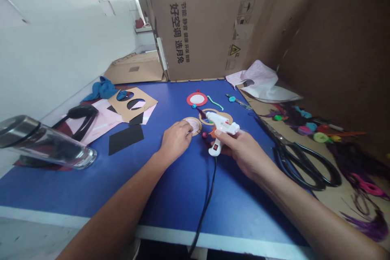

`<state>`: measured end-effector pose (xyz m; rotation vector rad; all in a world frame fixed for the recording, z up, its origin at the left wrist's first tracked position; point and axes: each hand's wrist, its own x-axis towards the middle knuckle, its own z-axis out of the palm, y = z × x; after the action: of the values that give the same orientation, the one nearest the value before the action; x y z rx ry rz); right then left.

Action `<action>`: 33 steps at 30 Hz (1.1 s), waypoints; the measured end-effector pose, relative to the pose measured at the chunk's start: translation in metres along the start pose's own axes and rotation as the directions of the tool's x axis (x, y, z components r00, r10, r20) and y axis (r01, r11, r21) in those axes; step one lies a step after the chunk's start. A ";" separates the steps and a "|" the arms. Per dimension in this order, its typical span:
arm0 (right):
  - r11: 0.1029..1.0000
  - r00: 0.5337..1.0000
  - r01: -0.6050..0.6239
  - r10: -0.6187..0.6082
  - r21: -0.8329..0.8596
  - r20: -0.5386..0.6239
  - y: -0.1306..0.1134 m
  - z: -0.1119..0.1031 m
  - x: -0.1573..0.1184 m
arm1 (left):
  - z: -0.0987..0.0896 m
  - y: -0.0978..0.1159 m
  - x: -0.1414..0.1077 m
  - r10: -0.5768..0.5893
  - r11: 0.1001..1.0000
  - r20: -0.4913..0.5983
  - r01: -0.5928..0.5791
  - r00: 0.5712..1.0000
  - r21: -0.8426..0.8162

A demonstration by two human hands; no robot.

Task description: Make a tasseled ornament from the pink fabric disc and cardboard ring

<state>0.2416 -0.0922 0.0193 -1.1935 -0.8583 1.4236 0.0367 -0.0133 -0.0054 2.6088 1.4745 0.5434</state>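
Observation:
My right hand is wrapped around the handle of a white hot glue gun, whose nozzle points left and away from me. A black cord runs from the handle down over the table edge. My left hand has its fingers curled together at the near left edge of a round cardboard piece with a pale centre, pinning it on the blue table. A small magenta pompom sits just right of that piece. Beyond the gun's nozzle lie cardboard rings, partly hidden by the gun.
A red-rimmed disc and a green pipe cleaner lie further back. Large black-handled scissors and pompoms are at right. At left are a glass bottle, black paper and cut cardboard.

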 end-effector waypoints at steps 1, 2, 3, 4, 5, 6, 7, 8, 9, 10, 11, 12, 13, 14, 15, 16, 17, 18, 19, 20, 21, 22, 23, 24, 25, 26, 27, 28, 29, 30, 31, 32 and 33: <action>0.998 0.999 -0.040 0.040 0.039 0.014 0.000 0.000 -0.003 | 0.000 -0.002 0.000 0.007 1.000 -0.005 -0.007 1.000 -0.019; 0.995 0.997 -0.077 0.075 0.066 0.030 0.001 0.001 -0.006 | 0.000 -0.005 0.000 0.013 0.999 -0.011 -0.014 1.000 -0.043; 0.991 0.993 -0.108 0.105 0.080 0.048 0.002 0.001 -0.010 | 0.000 -0.008 0.001 0.021 0.997 -0.018 -0.022 1.000 -0.070; 0.987 0.989 -0.137 0.132 0.083 0.067 0.004 0.001 -0.014 | 0.001 -0.012 0.001 0.026 0.995 -0.026 -0.029 0.999 -0.099; 0.983 0.984 -0.163 0.157 0.080 0.084 0.006 0.001 -0.019 | 0.001 -0.015 0.002 0.030 0.991 -0.034 -0.034 0.999 -0.130; 0.980 0.979 -0.188 0.181 0.067 0.095 0.008 0.001 -0.023 | 0.002 -0.019 0.003 0.031 0.986 -0.041 -0.038 0.999 -0.164; 0.976 0.973 -0.213 0.207 0.049 0.103 0.011 0.001 -0.028 | 0.002 -0.022 0.004 0.030 0.980 -0.046 -0.039 0.998 -0.197; 0.971 0.967 -0.237 0.232 0.032 0.106 0.014 0.000 -0.032 | 0.003 -0.026 0.004 0.026 0.973 -0.053 -0.038 0.998 -0.228; 0.966 0.961 -0.259 0.256 0.014 0.105 0.017 0.000 -0.036 | 0.004 -0.029 0.005 0.022 0.966 -0.058 -0.036 0.998 -0.255; 0.961 0.956 -0.278 0.277 -0.003 0.100 0.020 -0.001 -0.040 | 0.005 -0.032 0.006 0.018 0.960 -0.063 -0.035 0.998 -0.278; 0.956 0.951 -0.294 0.294 -0.020 0.093 0.021 -0.002 -0.043 | 0.006 -0.036 0.007 0.015 0.954 -0.070 -0.035 0.997 -0.298; 0.951 0.947 -0.308 0.310 -0.038 0.085 0.022 -0.002 -0.046 | 0.007 -0.039 0.008 0.013 0.948 -0.077 -0.037 0.997 -0.317; 0.946 0.943 -0.319 0.323 -0.057 0.080 0.022 -0.003 -0.048 | 0.008 -0.042 0.009 0.013 0.942 -0.083 -0.040 0.996 -0.334; 0.941 0.939 -0.328 0.334 -0.079 0.078 0.022 -0.005 -0.049 | 0.010 -0.044 0.010 0.016 0.935 -0.088 -0.046 0.996 -0.350; 0.935 0.934 -0.339 0.348 -0.105 0.085 0.021 -0.006 -0.051 | 0.011 -0.047 0.011 0.019 0.929 -0.094 -0.053 0.995 -0.365; 0.926 0.925 -0.352 0.366 -0.135 0.100 0.019 -0.007 -0.051 | 0.013 -0.049 0.011 0.021 0.924 -0.102 -0.058 0.995 -0.377; 0.916 0.916 -0.363 0.385 -0.169 0.117 0.017 -0.009 -0.052 | 0.014 -0.051 0.012 0.023 0.921 -0.109 -0.063 0.994 -0.385; 0.905 0.905 -0.374 0.404 -0.202 0.135 0.015 -0.011 -0.052 | 0.015 -0.052 0.012 0.025 0.917 -0.114 -0.068 0.993 -0.392; 0.893 0.893 -0.386 0.424 -0.230 0.149 0.013 -0.013 -0.053 | 0.016 -0.053 0.013 0.025 0.915 -0.120 -0.071 0.992 -0.397; 0.881 0.880 -0.400 0.446 -0.251 0.162 0.012 -0.016 -0.053 | 0.016 -0.053 0.013 0.023 0.913 -0.124 -0.072 0.992 -0.402; 0.870 0.868 -0.415 0.466 -0.265 0.172 0.010 -0.019 -0.053 | 0.017 -0.054 0.013 0.022 0.911 -0.126 -0.072 0.992 -0.405; 0.860 0.855 -0.430 0.486 -0.274 0.182 0.008 -0.022 -0.054 | 0.017 -0.053 0.013 0.022 0.910 -0.126 -0.072 0.992 -0.408; 0.850 0.841 -0.445 0.505 -0.283 0.192 0.005 -0.025 -0.055 | 0.017 -0.053 0.013 0.020 0.909 -0.126 -0.071 0.992 -0.412; 0.839 0.828 -0.458 0.523 -0.293 0.202 0.003 -0.028 -0.055 | 0.017 -0.053 0.012 0.018 0.908 -0.126 -0.069 0.992 -0.414; 0.830 0.819 -0.465 0.535 -0.307 0.207 0.001 -0.032 -0.056 | 0.017 -0.053 0.012 0.017 0.907 -0.125 -0.068 0.992 -0.416; 0.822 0.812 -0.470 0.545 -0.321 0.208 -0.001 -0.036 -0.057 | 0.016 -0.052 0.012 0.017 0.907 -0.124 -0.067 0.992 -0.416; 0.811 0.805 -0.475 0.557 -0.342 0.205 -0.003 -0.040 -0.058 | 0.016 -0.052 0.012 0.017 0.907 -0.124 -0.068 0.992 -0.415; 0.797 0.798 -0.480 0.570 -0.366 0.194 -0.005 -0.044 -0.059 | 0.016 -0.052 0.012 0.018 0.907 -0.125 -0.069 0.992 -0.416; 0.780 0.791 -0.484 0.584 -0.397 0.182 -0.007 -0.048 -0.060 | 0.016 -0.052 0.012 0.020 0.906 -0.127 -0.071 0.992 -0.418; 0.760 0.789 -0.479 0.592 -0.439 0.164 -0.010 -0.053 -0.061 | 0.016 -0.052 0.012 0.020 0.904 -0.129 -0.073 0.991 -0.421; 0.737 0.793 -0.459 0.592 -0.496 0.146 -0.012 -0.057 -0.061 | 0.016 -0.052 0.013 0.019 0.903 -0.131 -0.073 0.991 -0.424; 0.707 0.803 -0.423 0.582 -0.566 0.127 -0.015 -0.062 -0.060 | 0.016 -0.052 0.013 0.016 0.901 -0.132 -0.072 0.991 -0.428; 0.669 0.825 -0.366 0.555 -0.647 0.106 -0.019 -0.066 -0.058 | 0.016 -0.052 0.013 0.014 0.901 -0.130 -0.069 0.991 -0.429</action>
<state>0.3079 -0.1512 0.0333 -1.8161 -1.3577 1.8524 0.0064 0.0264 -0.0302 2.2921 1.1598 0.9340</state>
